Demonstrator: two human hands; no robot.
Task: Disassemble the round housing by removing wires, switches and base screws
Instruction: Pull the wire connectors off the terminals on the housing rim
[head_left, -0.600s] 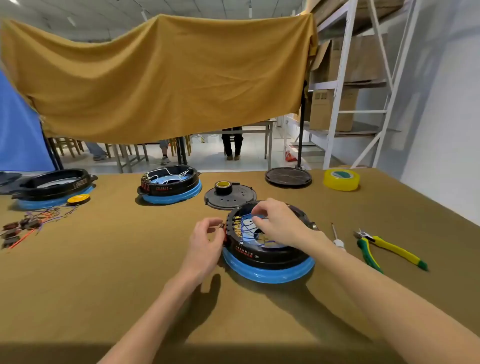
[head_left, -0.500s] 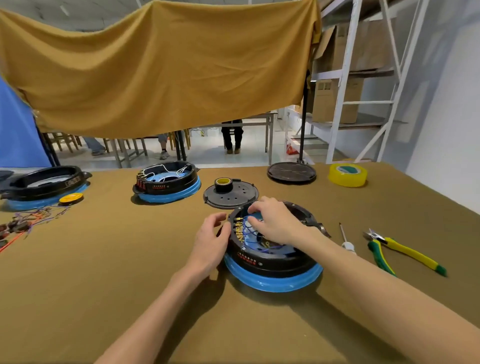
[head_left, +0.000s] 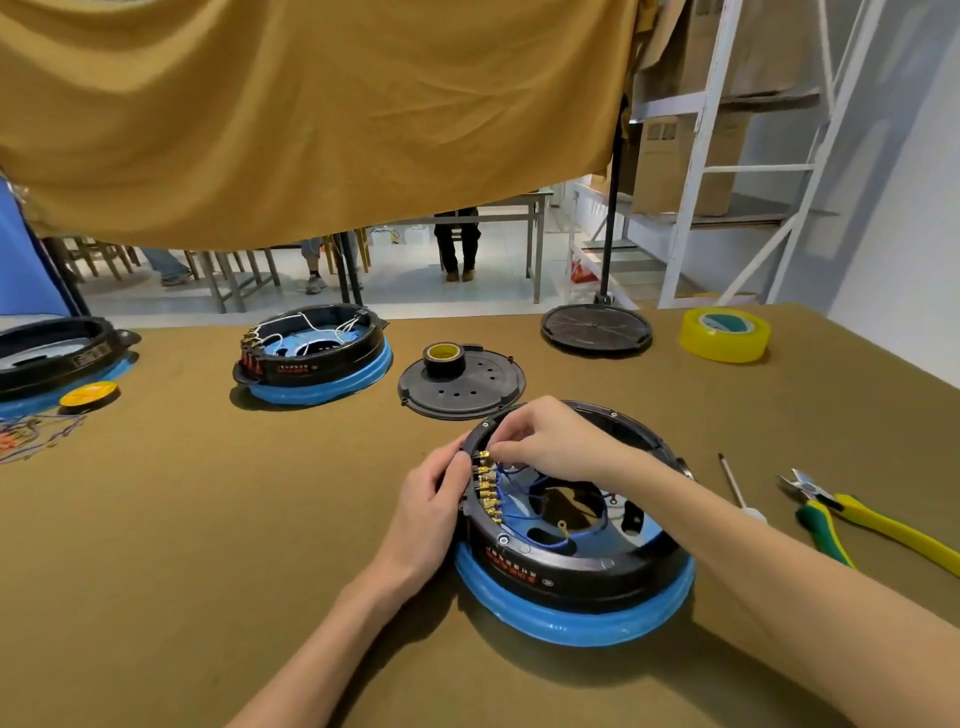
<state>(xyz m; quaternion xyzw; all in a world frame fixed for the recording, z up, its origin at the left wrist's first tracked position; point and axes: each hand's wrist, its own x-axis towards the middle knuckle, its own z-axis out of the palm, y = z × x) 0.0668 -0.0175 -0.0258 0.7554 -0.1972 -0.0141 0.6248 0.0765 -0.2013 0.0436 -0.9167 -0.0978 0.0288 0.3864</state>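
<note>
- Olive-brown cloth-covered table under a hanging mustard drape.
- Left hand grips the round black housing on a blue ring.
- Right hand pinches a brass-tipped blue wire.

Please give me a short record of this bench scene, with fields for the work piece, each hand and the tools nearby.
Work piece: round housing, black on a blue base, blue wires inside
Left hand: grips the housing's outer wall
Right hand: pinches at the brass terminals
Tools to the right: screwdriver, cutters
Behind: black lid, yellow tape
</note>
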